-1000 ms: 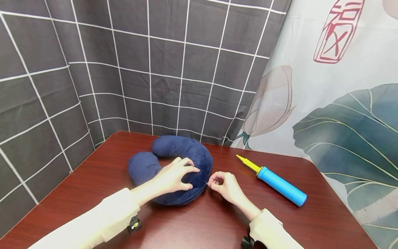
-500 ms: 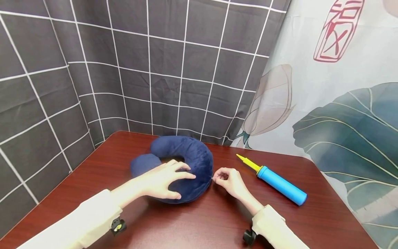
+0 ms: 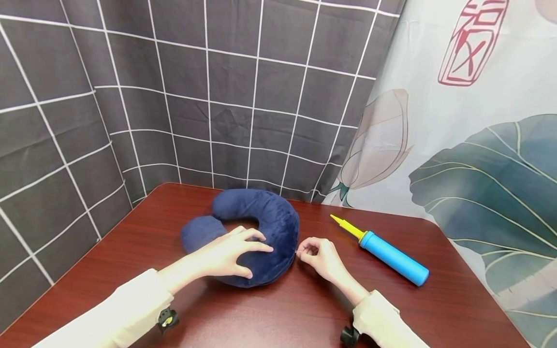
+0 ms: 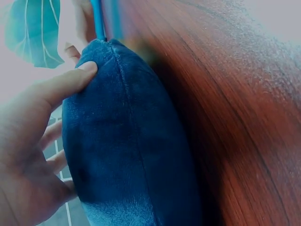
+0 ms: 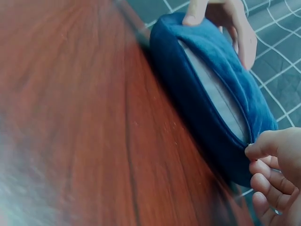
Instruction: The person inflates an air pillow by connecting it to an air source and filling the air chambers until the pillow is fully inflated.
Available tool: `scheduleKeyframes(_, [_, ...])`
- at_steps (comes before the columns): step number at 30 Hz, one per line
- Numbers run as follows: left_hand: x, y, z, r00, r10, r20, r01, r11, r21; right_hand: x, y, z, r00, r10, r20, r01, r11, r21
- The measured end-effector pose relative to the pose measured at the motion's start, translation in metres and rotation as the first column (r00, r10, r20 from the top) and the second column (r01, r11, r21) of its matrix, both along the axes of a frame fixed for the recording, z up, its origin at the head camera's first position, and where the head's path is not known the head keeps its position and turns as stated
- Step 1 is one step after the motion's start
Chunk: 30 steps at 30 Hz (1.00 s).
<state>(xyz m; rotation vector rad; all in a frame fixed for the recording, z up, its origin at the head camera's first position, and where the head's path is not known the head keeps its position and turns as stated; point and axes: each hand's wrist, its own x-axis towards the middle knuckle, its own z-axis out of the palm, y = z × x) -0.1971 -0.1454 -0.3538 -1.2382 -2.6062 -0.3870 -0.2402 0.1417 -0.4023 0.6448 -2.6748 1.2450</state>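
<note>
A dark blue U-shaped neck pillow (image 3: 277,217) lies on the table, its rounded back toward the right. My left hand (image 3: 226,252) rests on its near arm, fingers spread over the plush and thumb against the side. At the pillow's right edge, my right hand (image 3: 323,258) pinches a small zipper pull (image 5: 249,145) between thumb and forefinger. The right wrist view shows the zipper parted along the side seam, with a pale grey inner layer (image 5: 214,89) in the gap. The other fingers of that hand are curled below the pull.
To the right on the red-brown wooden table (image 3: 278,319) lies a blue hand pump (image 3: 393,258) with a yellow nozzle (image 3: 347,227). A dark grid-patterned curtain (image 3: 235,116) hangs behind the table, and a white floral cloth (image 3: 426,121) hangs at the right.
My right hand has moved slightly right with the zipper pull along the pillow's edge. My left hand has slid a little left and toward me on the pillow, which has shifted slightly.
</note>
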Motion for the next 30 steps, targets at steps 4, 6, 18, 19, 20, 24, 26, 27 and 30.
scheduleKeyframes(4, [0.000, 0.000, 0.000, 1.000, 0.008, 0.002, -0.008, 1.000, 0.007, 0.008, -0.005, 0.001, 0.997, 0.077, 0.005, -0.077, 0.997, -0.007])
scheduleKeyframes(6, [0.000, 0.001, 0.000, 1.000, 0.014, 0.003, -0.014, 1.000, 0.009, 0.013, -0.007, 0.002, 0.993, 0.115, 0.017, -0.115, 0.993, -0.014])
scheduleKeyframes(18, [0.004, 0.015, 0.003, 0.986, 0.160, 0.052, -0.162, 0.986, 0.036, 0.007, -0.007, 0.004, 0.993, 0.112, 0.038, -0.112, 0.994, 0.006])
scheduleKeyframes(19, [0.005, 0.017, 0.003, 0.983, 0.177, 0.055, -0.180, 0.983, 0.043, 0.005, -0.007, 0.004, 0.994, 0.107, 0.034, -0.107, 0.994, 0.007])
scheduleKeyframes(20, [0.005, 0.018, 0.003, 0.979, 0.193, 0.058, -0.196, 0.979, 0.048, 0.004, -0.007, 0.004, 0.994, 0.101, 0.030, -0.101, 0.995, 0.008])
scheduleKeyframes(24, [0.006, 0.023, 0.003, 0.970, 0.235, 0.060, -0.239, 0.969, 0.059, 0.000, -0.008, 0.004, 0.997, 0.077, 0.029, -0.077, 0.997, 0.006])
scheduleKeyframes(26, [0.006, 0.025, 0.002, 0.968, 0.244, 0.059, -0.247, 0.967, 0.059, 0.001, -0.009, 0.004, 0.997, 0.065, 0.040, -0.065, 0.998, 0.006])
scheduleKeyframes(27, [0.006, 0.025, 0.002, 0.967, 0.246, 0.061, -0.250, 0.966, 0.062, 0.003, -0.009, 0.004, 0.997, 0.063, 0.046, -0.063, 0.998, 0.004])
scheduleKeyframes(30, [0.005, 0.026, 0.001, 0.966, 0.251, 0.060, -0.254, 0.965, 0.063, 0.010, -0.012, 0.003, 0.996, 0.075, 0.055, -0.075, 0.997, 0.003])
